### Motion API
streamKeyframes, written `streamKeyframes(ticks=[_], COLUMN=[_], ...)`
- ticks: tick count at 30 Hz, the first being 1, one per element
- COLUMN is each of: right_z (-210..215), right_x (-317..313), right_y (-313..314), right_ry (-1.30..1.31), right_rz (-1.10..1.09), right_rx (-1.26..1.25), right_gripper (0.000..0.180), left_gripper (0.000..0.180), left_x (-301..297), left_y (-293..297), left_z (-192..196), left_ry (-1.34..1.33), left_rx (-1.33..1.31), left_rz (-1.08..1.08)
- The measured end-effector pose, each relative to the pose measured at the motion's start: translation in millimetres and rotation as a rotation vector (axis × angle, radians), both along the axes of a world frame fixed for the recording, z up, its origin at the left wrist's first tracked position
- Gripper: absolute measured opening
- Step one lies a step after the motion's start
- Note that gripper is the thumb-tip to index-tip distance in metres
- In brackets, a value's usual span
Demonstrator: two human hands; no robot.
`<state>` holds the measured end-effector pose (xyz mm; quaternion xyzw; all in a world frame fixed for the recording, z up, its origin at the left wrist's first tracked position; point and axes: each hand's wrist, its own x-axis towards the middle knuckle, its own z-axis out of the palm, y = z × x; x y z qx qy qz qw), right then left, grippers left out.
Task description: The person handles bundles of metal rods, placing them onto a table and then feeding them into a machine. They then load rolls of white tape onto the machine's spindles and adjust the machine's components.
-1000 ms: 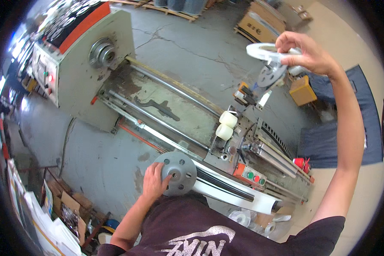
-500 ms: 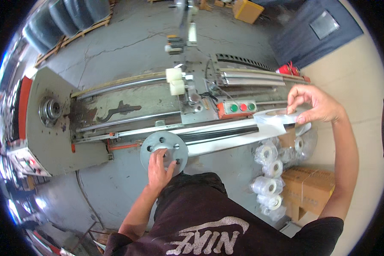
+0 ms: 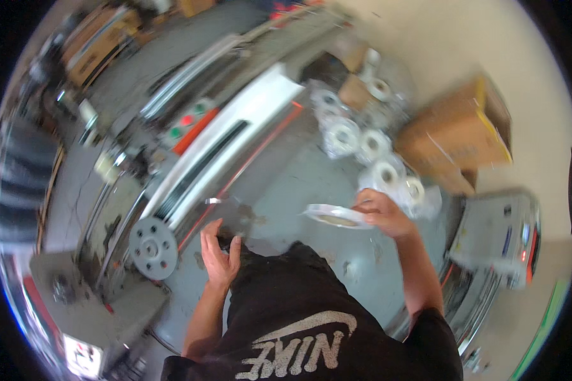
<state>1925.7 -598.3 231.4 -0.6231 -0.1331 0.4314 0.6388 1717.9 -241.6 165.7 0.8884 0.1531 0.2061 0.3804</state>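
My right hand (image 3: 388, 214) grips the edge of a flat white tape roll (image 3: 319, 209) with a brownish core, held out over the grey floor. My left hand (image 3: 220, 259) holds nothing; its thumb and fingers are apart. Left of it, separate from the fingers, is a round grey metal disc (image 3: 151, 249) with several holes, at the near end of the long machine. A white trough-like strip (image 3: 260, 98) runs from behind the disc toward the back. The picture is blurred by motion.
Several plastic-wrapped rolls (image 3: 342, 137) stand on the floor ahead, next to a large open cardboard box (image 3: 448, 136) by the wall. A grey machine (image 3: 494, 232) stands at the right. Green and red push buttons (image 3: 187, 119) sit on the machine at left.
My view has swung to the right. My left hand has come off the disc. My right hand has brought the tape roll away from the machine's end, nearer my body.
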Motion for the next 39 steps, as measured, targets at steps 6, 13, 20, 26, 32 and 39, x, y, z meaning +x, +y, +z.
streamKeyframes(ticks=[6, 13, 20, 26, 32, 39], right_z=[-67.1, -81.1, -60.0, -71.0, -62.4, -38.8], right_x=[-103.0, -156.7, -121.9, -73.3, -25.2, 5.6], right_y=[-116.9, -187.3, -211.7, -220.3, -222.5, -249.7], right_ry=[0.175, 0.225, 0.203, 0.215, 0.288, 0.226], right_rz=[-0.501, -1.101, -1.459, -1.599, -1.684, -1.504], right_rx=[0.202, 0.379, 0.484, 0.495, 0.318, 0.112], right_gripper=[0.038, 0.037, 0.042, 0.044, 0.026, 0.022], left_gripper=[0.047, 0.044, 0.043, 0.042, 0.047, 0.045], left_x=[77.9, 152.2, 212.3, 272.5, 339.6, 381.3], left_y=[-124.9, -226.1, -287.4, -307.2, -339.0, -442.4], left_z=[10.3, 13.1, 9.7, -2.4, -14.3, 19.0], left_ry=[-0.122, -0.16, -0.047, 0.024, 0.232, 0.053], left_rx=[0.088, 0.065, 0.003, -0.004, -0.071, -0.231], left_rz=[-0.454, -0.831, -1.086, -1.241, -1.392, -1.506])
